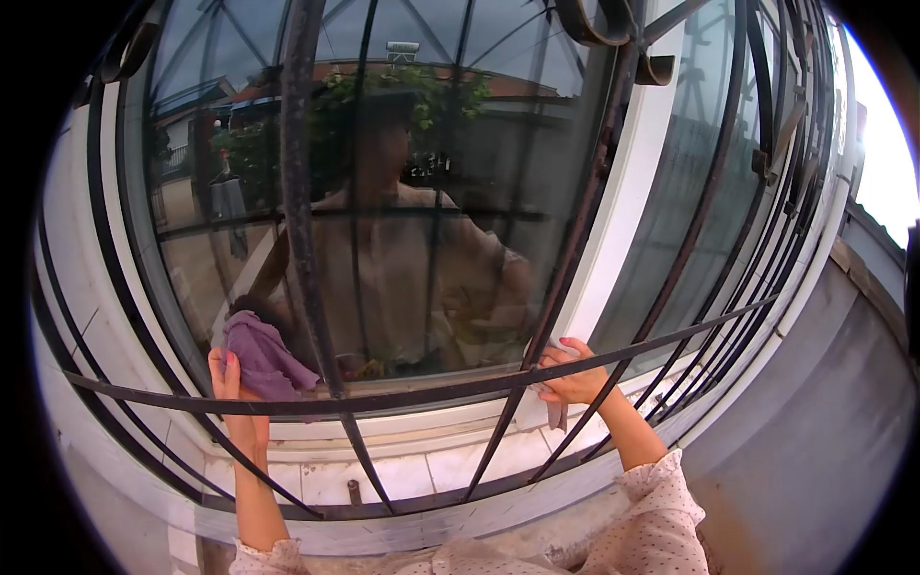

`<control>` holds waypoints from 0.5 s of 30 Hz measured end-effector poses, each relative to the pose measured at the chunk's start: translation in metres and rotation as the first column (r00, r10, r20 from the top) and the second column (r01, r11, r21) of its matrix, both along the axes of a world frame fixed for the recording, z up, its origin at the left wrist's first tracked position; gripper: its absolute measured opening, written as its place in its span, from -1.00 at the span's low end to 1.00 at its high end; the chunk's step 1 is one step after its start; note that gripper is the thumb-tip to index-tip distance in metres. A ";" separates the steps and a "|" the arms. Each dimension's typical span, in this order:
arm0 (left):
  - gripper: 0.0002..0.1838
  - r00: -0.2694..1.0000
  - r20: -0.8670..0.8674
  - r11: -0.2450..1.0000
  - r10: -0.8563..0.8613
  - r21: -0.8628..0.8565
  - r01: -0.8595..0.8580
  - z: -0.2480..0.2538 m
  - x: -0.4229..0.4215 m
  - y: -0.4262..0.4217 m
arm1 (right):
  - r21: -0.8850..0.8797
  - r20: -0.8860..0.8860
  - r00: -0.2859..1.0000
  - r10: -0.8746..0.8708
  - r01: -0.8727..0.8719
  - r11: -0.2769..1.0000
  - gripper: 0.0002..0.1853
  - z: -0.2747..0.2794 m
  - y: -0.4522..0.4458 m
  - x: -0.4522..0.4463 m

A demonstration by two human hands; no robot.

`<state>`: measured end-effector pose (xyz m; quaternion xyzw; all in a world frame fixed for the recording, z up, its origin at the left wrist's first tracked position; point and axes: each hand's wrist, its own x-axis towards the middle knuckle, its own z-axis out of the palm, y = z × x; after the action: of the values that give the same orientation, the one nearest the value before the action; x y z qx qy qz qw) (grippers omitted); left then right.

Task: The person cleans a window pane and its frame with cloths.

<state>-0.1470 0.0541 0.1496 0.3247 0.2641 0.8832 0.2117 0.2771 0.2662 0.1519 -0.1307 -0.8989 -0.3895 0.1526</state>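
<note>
Behind the metal bars, my left hand (240,401) holds a purple cloth (265,359) against the lower left of the dark window glass (402,287). Its fingers are pressed round the near edge of the cloth. At the lower right, my right hand (569,374) reaches between the bars to the white window frame (613,220). Its fingers are curled round a pale cloth (557,414), which hangs below them and is partly hidden by the hand and a bar.
Dark metal bars (431,391) cross in front of the window and both forearms. A tiled sill (450,470) runs below the glass. At the right stands a grey wall (795,422). The glass reflects a person, plants and roofs.
</note>
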 end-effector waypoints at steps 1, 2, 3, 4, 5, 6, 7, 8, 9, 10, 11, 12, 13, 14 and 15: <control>-0.76 0.997 -0.052 0.998 0.058 0.025 -0.057 0.002 -0.001 0.002 | 0.006 -0.021 1.000 0.011 -0.011 1.000 -0.57 0.002 0.001 0.004; -0.76 0.997 -0.052 0.998 0.053 0.026 -0.051 0.003 -0.003 0.005 | 0.007 -0.021 1.000 0.006 -0.005 1.000 -0.57 0.001 0.003 0.008; -0.75 0.972 -0.147 0.983 0.182 0.026 -0.181 0.003 -0.005 0.010 | -0.007 -0.062 0.998 -0.026 0.026 1.000 -0.57 0.000 0.006 0.012; -0.75 0.922 -0.240 0.952 0.305 0.039 -0.305 0.001 -0.007 0.015 | -0.023 -0.103 0.993 -0.059 0.057 0.998 -0.57 -0.002 0.007 0.016; -0.75 0.676 -0.514 0.800 0.528 0.036 -0.598 -0.001 -0.011 0.021 | -0.022 -0.103 0.992 -0.068 0.066 0.998 -0.57 -0.001 0.005 0.015; -0.70 0.540 -0.683 0.761 0.492 0.037 -0.647 -0.013 -0.025 0.030 | -0.058 -0.150 0.986 -0.069 0.061 0.996 -0.58 -0.001 0.002 0.013; -0.71 0.259 -0.801 0.672 0.540 0.224 -0.706 0.000 -0.015 0.035 | -0.092 -0.196 0.978 -0.069 0.052 0.994 -0.59 0.000 -0.002 0.011; -0.72 -0.049 -0.832 0.578 0.552 0.424 -0.697 0.018 -0.002 0.044 | -0.122 -0.244 0.967 -0.069 0.040 0.992 -0.60 0.003 -0.003 0.010; -0.75 -0.215 -0.844 0.561 0.492 0.496 -0.662 0.021 0.004 0.054 | -0.158 -0.269 0.962 -0.037 -0.006 0.987 -0.58 0.003 -0.008 0.013; -0.78 -0.383 -0.826 0.544 0.414 0.562 -0.623 0.021 0.007 0.063 | -0.194 -0.291 0.957 -0.024 -0.035 0.980 -0.59 -0.004 -0.006 0.021; -0.74 -0.484 -0.778 0.520 0.401 0.628 -0.578 0.022 0.013 0.068 | -0.210 -0.349 0.936 -0.036 -0.040 0.977 -0.59 -0.010 -0.011 0.028; -0.70 -0.580 -0.722 0.494 0.377 0.686 -0.534 0.022 0.018 0.073 | -0.226 -0.403 0.914 -0.041 -0.056 0.972 -0.59 -0.014 -0.017 0.032; -0.69 -0.630 -0.677 0.524 0.381 0.719 -0.456 0.023 0.020 0.080 | -0.268 -0.475 0.876 -0.087 -0.050 0.962 -0.59 -0.018 -0.025 0.032; -0.69 -0.668 -0.633 0.558 0.390 0.740 -0.376 0.025 0.022 0.085 | -0.314 -0.536 0.832 -0.143 -0.039 0.949 -0.58 -0.023 -0.032 0.035; -0.70 -0.664 -0.638 0.568 0.390 0.734 -0.372 0.034 0.024 0.087 | -0.322 -0.620 0.771 -0.143 -0.084 0.943 -0.58 -0.027 -0.035 0.039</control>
<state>-0.1234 0.1411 0.1836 0.7048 0.4203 0.2071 -0.5327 0.3157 0.2309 0.1250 -0.2927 -0.8440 -0.1681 0.4168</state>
